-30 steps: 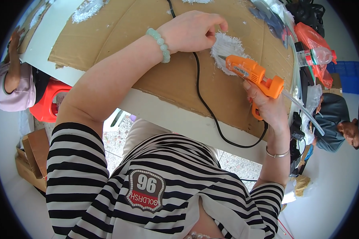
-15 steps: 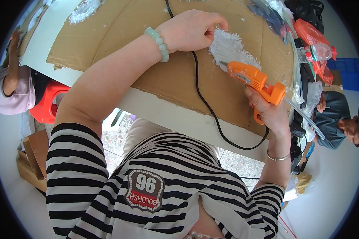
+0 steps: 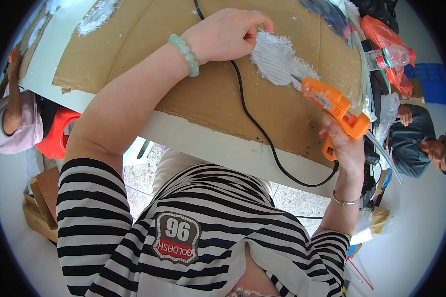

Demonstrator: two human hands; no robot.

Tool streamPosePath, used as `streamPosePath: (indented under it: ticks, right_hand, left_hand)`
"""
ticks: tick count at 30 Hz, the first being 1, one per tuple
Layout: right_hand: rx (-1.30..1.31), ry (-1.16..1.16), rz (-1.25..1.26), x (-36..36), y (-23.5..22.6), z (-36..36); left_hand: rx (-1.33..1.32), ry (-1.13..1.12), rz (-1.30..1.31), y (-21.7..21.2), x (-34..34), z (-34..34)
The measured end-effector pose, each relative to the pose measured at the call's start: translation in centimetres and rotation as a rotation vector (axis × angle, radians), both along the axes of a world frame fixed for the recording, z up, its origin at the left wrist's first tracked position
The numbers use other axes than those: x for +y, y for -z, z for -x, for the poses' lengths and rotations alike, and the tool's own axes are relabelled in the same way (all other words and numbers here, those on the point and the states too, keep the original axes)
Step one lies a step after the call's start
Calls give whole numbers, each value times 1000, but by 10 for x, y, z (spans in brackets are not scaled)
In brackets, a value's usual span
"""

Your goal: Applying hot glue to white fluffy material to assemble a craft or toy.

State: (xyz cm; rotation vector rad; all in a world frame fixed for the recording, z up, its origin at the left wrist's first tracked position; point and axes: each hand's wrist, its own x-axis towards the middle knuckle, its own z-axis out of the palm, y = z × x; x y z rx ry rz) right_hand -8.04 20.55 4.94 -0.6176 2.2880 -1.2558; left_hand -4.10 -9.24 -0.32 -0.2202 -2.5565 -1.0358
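My left hand [image 3: 233, 34], with a beaded bracelet [image 3: 185, 55] at its wrist, is closed at the near left end of a white fringed fabric piece [image 3: 272, 62], pinching its edge. The piece lies on a sheet of brown cardboard [image 3: 183, 94], its ribbed face up and its rim frayed. In my right hand [image 3: 344, 146] is an orange glue gun [image 3: 332, 101], gripped by its handle. The gun's nozzle rests at or just over the right lower edge of the fabric. A clear glue stick [image 3: 384, 153] sticks out from its back.
A black cord [image 3: 252, 116] runs across the cardboard to the gun's handle. Another white fringed piece [image 3: 100, 17] lies at the far left. At the right are a plastic bottle [image 3: 394, 57] and a red bag [image 3: 379, 32]. People sit on both sides, one by a red stool [image 3: 57, 136].
My right hand has moved the glue gun to the right along the fabric's edge. More of the ribbed face shows now. My left hand keeps its pinch, slightly further left in view.
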Motion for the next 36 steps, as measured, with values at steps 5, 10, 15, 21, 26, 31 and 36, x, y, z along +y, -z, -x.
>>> streamPosePath:
  ticks: [5,10,15,21,26,31,36]
  right_hand:
    - [15,4,135,11,5,3]
    - [-12,-13,109,5,8,3]
    - [3,-8,19,0,10,7]
    - [-16,-4,-56,0,10,8]
    - [-28,-12,-72,0,11,7]
    - [-9,-10,-114,-5,9,4]
    - [4,-31,-127,-3,11,6]
  left_hand:
    - [-20,17,-6,-3,0,-1]
    - [-48,33,-68,-6,1,-3]
    - [-53,9,-15,-3,1,0]
    - [-63,11,-36,-6,2,-2]
    - [-12,24,-55,-4,2,-2]
    - [-25,29,-39,-4,2,-1]
    - [-40,14,-23,-3,2,0]
